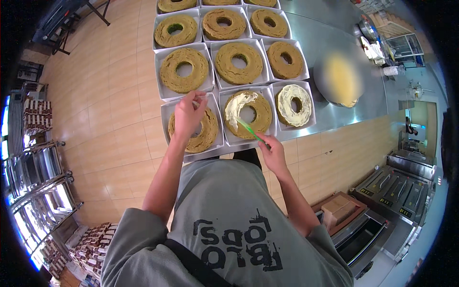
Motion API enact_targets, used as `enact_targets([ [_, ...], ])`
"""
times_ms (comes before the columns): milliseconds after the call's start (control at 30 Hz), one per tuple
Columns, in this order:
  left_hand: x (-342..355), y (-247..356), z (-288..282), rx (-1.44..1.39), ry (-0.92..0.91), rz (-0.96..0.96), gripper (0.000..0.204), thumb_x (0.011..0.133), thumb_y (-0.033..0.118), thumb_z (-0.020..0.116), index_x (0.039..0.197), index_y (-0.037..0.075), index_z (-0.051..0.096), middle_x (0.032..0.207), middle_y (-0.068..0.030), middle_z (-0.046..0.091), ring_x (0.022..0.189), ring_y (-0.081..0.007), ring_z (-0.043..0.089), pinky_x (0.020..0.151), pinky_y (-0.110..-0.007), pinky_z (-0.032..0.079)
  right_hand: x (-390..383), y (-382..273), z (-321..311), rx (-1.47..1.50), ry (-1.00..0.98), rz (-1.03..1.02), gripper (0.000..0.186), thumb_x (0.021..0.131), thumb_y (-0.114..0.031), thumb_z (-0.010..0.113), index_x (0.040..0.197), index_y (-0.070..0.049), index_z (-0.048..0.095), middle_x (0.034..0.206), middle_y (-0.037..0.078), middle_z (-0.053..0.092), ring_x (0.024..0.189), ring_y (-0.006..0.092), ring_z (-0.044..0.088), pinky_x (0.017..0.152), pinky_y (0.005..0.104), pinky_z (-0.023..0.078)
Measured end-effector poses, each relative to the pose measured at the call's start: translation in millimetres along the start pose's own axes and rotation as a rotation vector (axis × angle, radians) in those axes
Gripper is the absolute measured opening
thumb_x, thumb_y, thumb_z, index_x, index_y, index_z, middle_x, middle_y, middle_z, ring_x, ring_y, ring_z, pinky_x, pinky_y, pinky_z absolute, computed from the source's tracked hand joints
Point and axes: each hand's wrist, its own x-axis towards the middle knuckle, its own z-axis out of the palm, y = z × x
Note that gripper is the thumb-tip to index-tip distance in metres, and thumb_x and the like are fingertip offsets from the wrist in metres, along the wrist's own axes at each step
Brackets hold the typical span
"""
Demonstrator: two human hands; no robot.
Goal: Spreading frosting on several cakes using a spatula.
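My right hand (271, 152) is closed around the handle of a green spreader (249, 128). The spreader's tip touches a brown ring cake (261, 119) in the middle box of the nearest row. Pale cream (233, 109) covers the left and upper left of that cake. My left hand (189, 115) hangs over a bare ring cake (206, 135) in the box to the left, fingers curled together near the box's far edge. Whether they hold anything is hidden. In the box on the right sits a ring cake coated in cream (293, 105).
More boxed ring cakes (239, 62) stand in rows farther back on the steel table (322, 115). A round bowl (330, 88) with blurred yellow contents is at the right. Metal racks (40, 177) line the left side; an oven-like appliance (394, 191) stands at lower right.
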Motion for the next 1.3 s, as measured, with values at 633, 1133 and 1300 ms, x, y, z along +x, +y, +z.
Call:
enact_targets([
  [633,-52.2,9.2,-34.0,-0.162,0.003,-0.197,0.015,0.096,0.006,0.072,0.110,0.001,0.076,0.078,0.0001,0.065,0.064,-0.0083,0.050,0.060,-0.023,0.043,3.4,23.7,-16.6,-0.421,-0.057,-0.326,0.044,0.091,0.005,0.063,0.128,-0.014,0.078,0.107,0.005,0.062,0.084,0.0230,0.062,0.075,0.0329,0.050],
  [1133,-86.1,11.3,-38.7,-0.222,0.001,-0.294,0.016,0.098,0.006,0.071,0.112,0.000,0.076,0.082,0.0007,0.067,0.067,-0.0068,0.051,0.062,-0.021,0.044,72.0,46.9,-24.4,-0.411,0.055,-0.299,0.044,0.095,0.002,0.062,0.131,-0.019,0.077,0.100,0.005,0.057,0.080,0.0245,0.059,0.073,0.0361,0.050],
  [1300,-86.6,11.6,-27.4,-0.232,-0.022,-0.267,0.017,0.099,0.006,0.071,0.114,0.001,0.076,0.083,0.0015,0.068,0.067,-0.0064,0.051,0.063,-0.021,0.043,66.6,33.3,-6.5,-0.457,0.055,-0.172,0.043,0.094,0.002,0.064,0.130,-0.016,0.077,0.097,0.006,0.056,0.078,0.0263,0.060,0.070,0.0383,0.050],
])
